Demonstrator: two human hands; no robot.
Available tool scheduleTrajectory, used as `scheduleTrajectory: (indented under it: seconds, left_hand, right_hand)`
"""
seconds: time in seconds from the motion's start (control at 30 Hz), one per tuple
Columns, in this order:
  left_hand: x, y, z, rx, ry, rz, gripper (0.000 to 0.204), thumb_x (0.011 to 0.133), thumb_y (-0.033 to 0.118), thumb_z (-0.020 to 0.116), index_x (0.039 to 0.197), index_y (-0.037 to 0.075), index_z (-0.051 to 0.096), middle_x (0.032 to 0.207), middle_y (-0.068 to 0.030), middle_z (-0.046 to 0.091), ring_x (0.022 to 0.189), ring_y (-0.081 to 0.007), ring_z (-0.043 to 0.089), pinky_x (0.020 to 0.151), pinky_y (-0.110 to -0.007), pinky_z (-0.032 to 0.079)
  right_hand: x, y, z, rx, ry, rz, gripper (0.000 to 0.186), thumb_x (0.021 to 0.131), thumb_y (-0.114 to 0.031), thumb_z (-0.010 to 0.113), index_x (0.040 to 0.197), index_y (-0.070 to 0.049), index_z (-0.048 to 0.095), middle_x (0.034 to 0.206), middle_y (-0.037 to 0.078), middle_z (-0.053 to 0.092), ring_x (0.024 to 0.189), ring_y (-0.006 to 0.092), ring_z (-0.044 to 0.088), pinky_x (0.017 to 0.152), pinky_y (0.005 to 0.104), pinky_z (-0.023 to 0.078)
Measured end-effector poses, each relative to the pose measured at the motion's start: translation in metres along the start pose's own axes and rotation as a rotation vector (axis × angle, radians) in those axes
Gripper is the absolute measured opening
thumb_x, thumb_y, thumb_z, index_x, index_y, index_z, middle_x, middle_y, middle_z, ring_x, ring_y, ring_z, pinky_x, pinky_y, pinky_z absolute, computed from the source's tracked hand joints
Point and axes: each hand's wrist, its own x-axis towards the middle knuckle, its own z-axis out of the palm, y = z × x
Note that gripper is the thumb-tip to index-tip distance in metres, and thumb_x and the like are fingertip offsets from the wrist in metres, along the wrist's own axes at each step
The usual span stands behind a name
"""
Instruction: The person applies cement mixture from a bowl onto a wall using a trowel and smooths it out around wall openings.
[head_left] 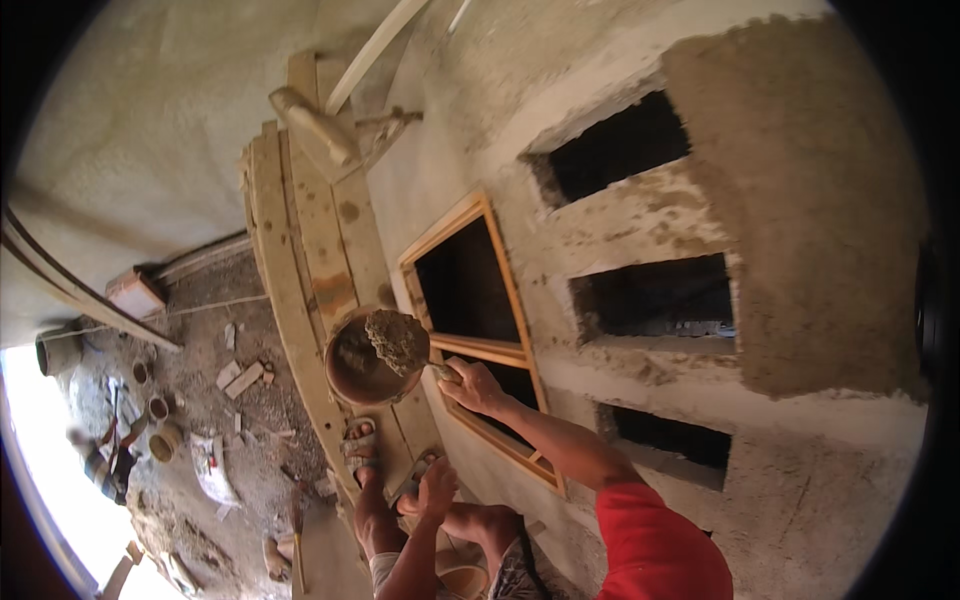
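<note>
My right hand [472,388] grips the handle of a trowel [440,369], whose blade carries a lump of wet grey mortar [395,342] over a round pan [350,380]. The pan rests on the wooden plank platform [320,250] where my sandalled feet stand. My left hand [437,488] is raised near my legs, empty, with its fingers loosely bent and slightly apart. Just right of the pan, a wooden window frame [460,215] is set in the plastered wall [800,200].
Three dark openings pierce the wall at right. The plank platform drops off on the left to a rubble-strewn ground [250,420] with buckets [165,440], boards and another person [115,465]. Long wooden strips [100,290] cross the left side; a piece of timber [315,125] lies at the platform's far end.
</note>
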Motion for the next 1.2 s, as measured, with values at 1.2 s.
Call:
scheduleTrajectory:
  seconds: [1.2]
  left_hand:
    - [-0.109, 0.184, -0.12, 0.361, 0.422, -0.138, 0.05, 0.09, 0.016, 0.053, 0.139, 0.005, 0.05, 0.101, -0.0157, 0.067, 0.055, -0.0203, 0.061, 0.047, -0.034, 0.054]
  right_hand:
    - [-0.075, -0.212, -0.462, -0.096, 0.634, 0.33, 0.046, 0.086, -0.023, 0.065, 0.127, -0.004, 0.06, 0.104, 0.016, 0.07, 0.081, 0.0278, 0.07, 0.071, 0.0386, 0.058]
